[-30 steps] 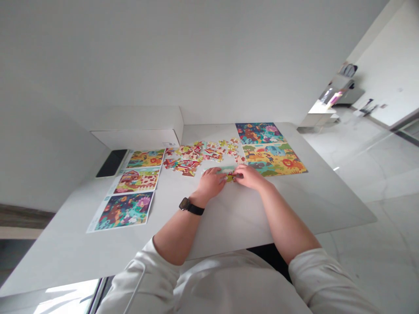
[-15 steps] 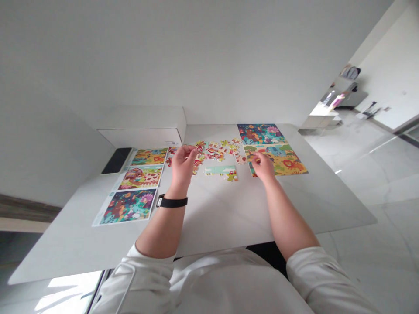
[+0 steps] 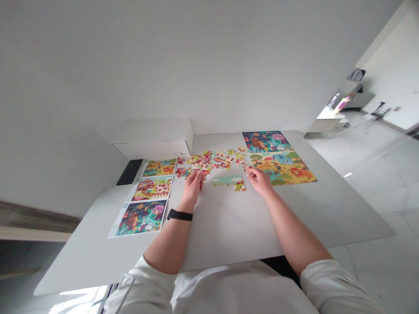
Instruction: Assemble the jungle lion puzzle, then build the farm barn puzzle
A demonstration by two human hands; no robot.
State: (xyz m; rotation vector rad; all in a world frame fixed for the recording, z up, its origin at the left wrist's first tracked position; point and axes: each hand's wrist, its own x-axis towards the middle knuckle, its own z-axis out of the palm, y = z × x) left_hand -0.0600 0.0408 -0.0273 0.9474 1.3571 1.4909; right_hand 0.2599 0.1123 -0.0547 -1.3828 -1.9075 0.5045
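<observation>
My left hand [image 3: 193, 186] is closed on a red puzzle piece [image 3: 200, 186], which shows past the thumb side. It hovers at the near edge of a pile of loose puzzle pieces [image 3: 220, 160] in red, yellow and green. My right hand [image 3: 261, 180] pinches a small reddish puzzle piece [image 3: 247, 169] at the pile's right side; the fingers partly hide it. Between the hands lies a joined strip of puzzle [image 3: 225, 179], pale blue sky with a red car at its right end.
Three picture sheets [image 3: 152, 188] lie in a column at left, beside a black phone [image 3: 130, 172]. A white box [image 3: 150, 149] stands against the wall. Two finished puzzles, a dark one [image 3: 268, 141] and a yellow animal one [image 3: 284, 169], lie at right on the white table [image 3: 229, 231].
My right hand has come off the yellow animal puzzle, leftward to the small reddish piece. My left hand has lowered nearer the table and turned. The whole view has shifted a little.
</observation>
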